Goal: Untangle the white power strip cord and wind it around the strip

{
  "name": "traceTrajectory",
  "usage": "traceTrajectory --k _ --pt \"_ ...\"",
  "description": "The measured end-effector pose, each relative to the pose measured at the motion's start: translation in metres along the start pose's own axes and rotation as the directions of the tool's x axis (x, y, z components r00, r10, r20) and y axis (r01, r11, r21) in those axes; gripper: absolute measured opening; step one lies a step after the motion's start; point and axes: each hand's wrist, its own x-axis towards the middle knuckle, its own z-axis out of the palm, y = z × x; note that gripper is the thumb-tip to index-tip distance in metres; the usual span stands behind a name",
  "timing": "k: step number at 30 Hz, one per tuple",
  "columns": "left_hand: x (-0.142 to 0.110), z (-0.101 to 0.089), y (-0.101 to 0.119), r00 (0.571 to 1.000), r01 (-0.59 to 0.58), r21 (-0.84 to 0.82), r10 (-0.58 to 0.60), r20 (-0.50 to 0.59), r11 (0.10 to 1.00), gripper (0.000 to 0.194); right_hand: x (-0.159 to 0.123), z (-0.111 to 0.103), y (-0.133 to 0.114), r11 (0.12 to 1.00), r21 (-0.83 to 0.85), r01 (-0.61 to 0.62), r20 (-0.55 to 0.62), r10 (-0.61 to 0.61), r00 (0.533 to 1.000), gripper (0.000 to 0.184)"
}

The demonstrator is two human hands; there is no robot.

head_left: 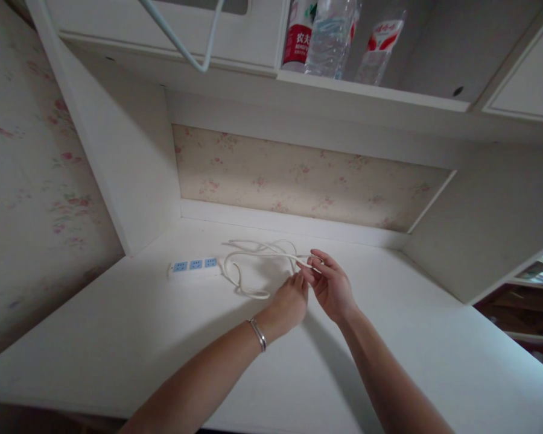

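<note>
A white power strip with blue socket faces lies on the white desk. Its white cord spreads to the right in loose loops. My right hand is raised over the desk, its thumb and fingers closed around strands of the cord. Touching it from the left, my left hand has its fingers bent together on the cord below the right fingers. A silver bracelet circles my left wrist. The cord's plug end cannot be made out, and my left fingertips are partly hidden.
Above the desk hangs a white shelf unit holding several plastic bottles. A pale tube-like loop hangs at the upper left. White side panels and a flowered wall border the desk.
</note>
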Motion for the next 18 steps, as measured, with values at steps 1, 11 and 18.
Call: traceTrajectory --k 1,11,18 --pt "-0.011 -0.007 0.005 0.998 -0.027 0.04 0.025 0.063 0.999 0.038 -0.006 -0.006 0.006 0.999 -0.001 -0.04 -0.014 0.04 0.999 0.03" --pt "-0.06 -0.09 -0.011 0.978 -0.056 0.297 0.112 -0.177 0.953 0.032 -0.039 -0.029 0.038 0.915 -0.116 -0.388 0.037 0.394 0.918 0.026" --pt "-0.064 -0.074 -0.05 0.978 -0.167 0.409 0.203 -0.046 0.897 0.014 -0.048 -0.029 0.033 0.709 -0.344 -0.616 0.204 0.696 0.688 0.039"
